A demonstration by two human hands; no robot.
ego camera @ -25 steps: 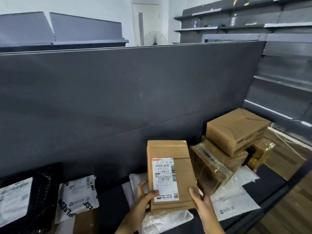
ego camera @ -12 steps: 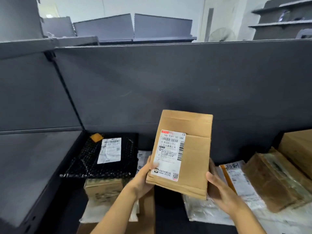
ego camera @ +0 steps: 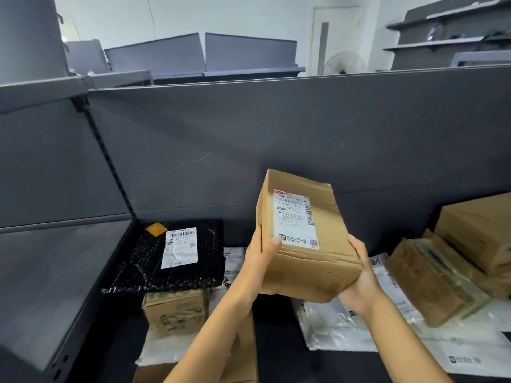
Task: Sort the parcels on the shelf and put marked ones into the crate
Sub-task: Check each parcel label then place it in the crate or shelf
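I hold a brown cardboard parcel (ego camera: 329, 244) with a white shipping label facing me, lifted above the dark shelf (ego camera: 276, 341). My left hand (ego camera: 261, 255) grips its left edge with the thumb on the label's lower corner. My right hand (ego camera: 359, 280) supports its lower right corner from below. The parcel is tilted, top leaning away from me. No crate is in view.
A black bubble mailer (ego camera: 171, 258) with a white label lies on a small taped box (ego camera: 175, 310) at the left. White plastic mailers (ego camera: 345, 327) lie under my hands. Brown boxes (ego camera: 431, 277) are stacked at the right. A grey back panel (ego camera: 276, 139) rises behind.
My view swung left, away from the stacked boxes. Both hands lifted the parcel off the shelf and tilted it flatter, with the right hand moving under its corner.
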